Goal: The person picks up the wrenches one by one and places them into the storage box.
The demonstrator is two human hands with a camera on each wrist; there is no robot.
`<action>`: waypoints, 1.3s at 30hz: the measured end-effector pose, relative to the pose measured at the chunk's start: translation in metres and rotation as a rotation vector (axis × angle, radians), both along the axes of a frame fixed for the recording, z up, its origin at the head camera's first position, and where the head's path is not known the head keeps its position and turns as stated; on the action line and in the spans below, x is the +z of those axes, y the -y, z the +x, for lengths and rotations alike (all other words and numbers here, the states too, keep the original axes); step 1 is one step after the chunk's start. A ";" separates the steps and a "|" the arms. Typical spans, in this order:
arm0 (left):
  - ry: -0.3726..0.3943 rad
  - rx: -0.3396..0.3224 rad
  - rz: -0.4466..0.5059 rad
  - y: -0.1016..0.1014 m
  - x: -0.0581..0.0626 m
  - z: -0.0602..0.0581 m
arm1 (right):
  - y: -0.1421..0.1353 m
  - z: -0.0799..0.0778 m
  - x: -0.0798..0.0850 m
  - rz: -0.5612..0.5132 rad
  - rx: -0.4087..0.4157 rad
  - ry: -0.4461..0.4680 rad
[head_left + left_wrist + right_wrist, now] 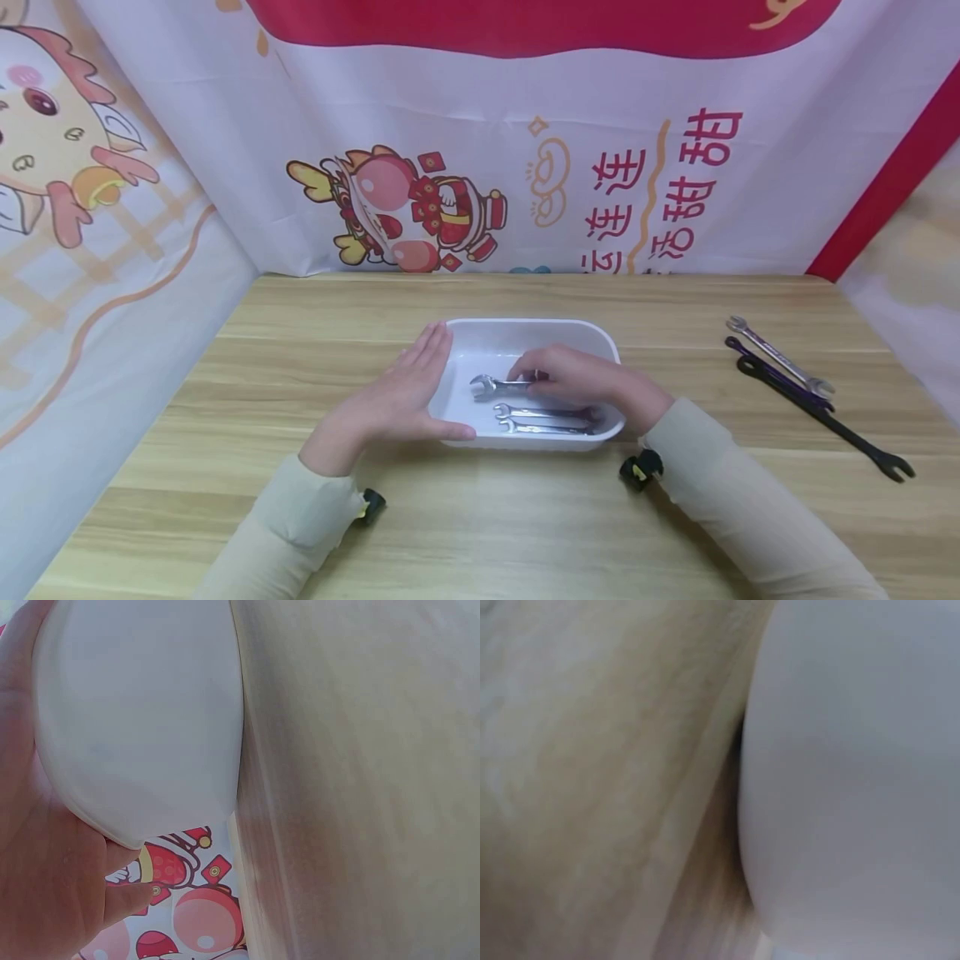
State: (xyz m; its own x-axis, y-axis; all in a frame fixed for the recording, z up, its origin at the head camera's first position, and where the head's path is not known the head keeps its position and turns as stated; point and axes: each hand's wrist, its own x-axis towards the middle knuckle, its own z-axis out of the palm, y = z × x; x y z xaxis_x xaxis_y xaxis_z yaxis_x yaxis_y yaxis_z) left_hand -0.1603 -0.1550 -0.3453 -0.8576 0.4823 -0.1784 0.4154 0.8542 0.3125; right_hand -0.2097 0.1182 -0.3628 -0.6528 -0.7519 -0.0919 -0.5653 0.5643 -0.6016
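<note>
A white plastic basin (525, 329) stands on the wooden table. My right hand (573, 373) reaches into it and pinches a silver open-ended wrench (489, 386), its jaw end pointing left. Two more silver wrenches (536, 412) lie side by side along the basin's front, their right ends partly shaded by my hand. My left hand (401, 400) rests against the basin's left end, fingers straight, with the thumb along the front rim. In the left wrist view that hand (45, 847) lies along the basin's outer wall (142, 712). The right wrist view shows only the basin's wall (855, 780) and table; the hand is out of frame.
On the right of the table lie a silver wrench (780, 356), a dark purple wrench (776, 372) and a longer black wrench (832, 423), close together at a slant. A printed cloth (465, 92) hangs behind the table's back edge, with another cloth (97, 275) on the left.
</note>
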 end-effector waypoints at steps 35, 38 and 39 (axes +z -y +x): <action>0.000 0.006 -0.001 0.000 -0.001 0.000 | 0.000 0.001 -0.002 0.113 -0.076 -0.014; 0.000 0.009 0.003 0.000 -0.001 0.000 | 0.001 0.000 -0.003 0.110 -0.073 -0.012; 0.001 0.010 0.001 0.000 -0.001 0.000 | 0.001 0.000 -0.003 0.112 -0.071 -0.013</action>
State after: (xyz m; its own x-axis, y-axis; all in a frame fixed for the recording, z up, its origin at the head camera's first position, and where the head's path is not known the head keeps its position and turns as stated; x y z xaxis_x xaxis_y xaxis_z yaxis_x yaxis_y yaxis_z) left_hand -0.1604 -0.1546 -0.3468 -0.8623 0.4739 -0.1785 0.4066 0.8580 0.3138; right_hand -0.2098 0.1175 -0.3662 -0.7060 -0.6890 -0.1639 -0.5284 0.6665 -0.5259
